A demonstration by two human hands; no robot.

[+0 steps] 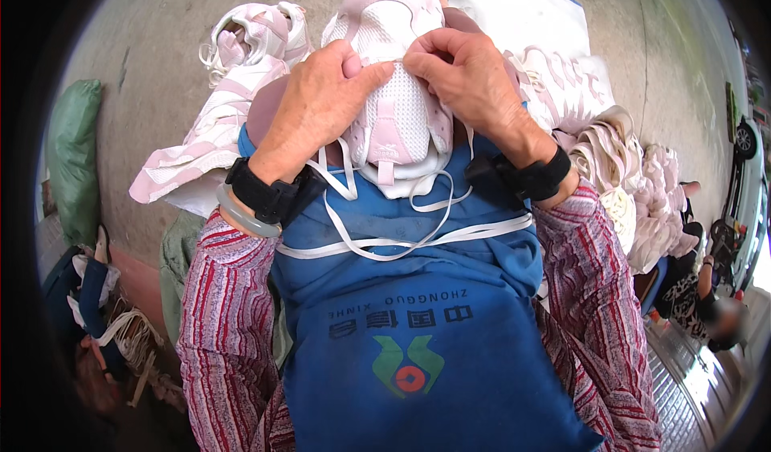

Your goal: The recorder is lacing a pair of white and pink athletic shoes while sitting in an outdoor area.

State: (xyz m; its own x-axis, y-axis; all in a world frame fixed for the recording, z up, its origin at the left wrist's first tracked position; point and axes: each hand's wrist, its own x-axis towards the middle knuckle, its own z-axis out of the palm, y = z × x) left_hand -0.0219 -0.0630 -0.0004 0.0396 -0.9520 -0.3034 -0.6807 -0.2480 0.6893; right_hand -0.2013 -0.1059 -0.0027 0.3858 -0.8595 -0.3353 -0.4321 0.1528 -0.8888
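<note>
A white mesh sneaker [393, 127] with pink trim rests across my lap, its tongue toward me. My left hand [328, 91] is closed at the shoe's left side, its thumb laid on the mesh near the eyelets. On the opposite side, my right hand [462, 75] pinches a bit of white shoelace by the eyelet edge; the fingertips partly hide it. Loose lace ends [345, 239] loop down from the shoe over my blue apron [426, 307]. A flat white cord tied across the apron lies under them.
Pink and white shoes [257, 34] are piled at my left, with more uppers [562, 91] stacked at my right. A green sack [74, 159] and a bundle of white laces [132, 331] are at far left. Another person [695, 303] is at far right.
</note>
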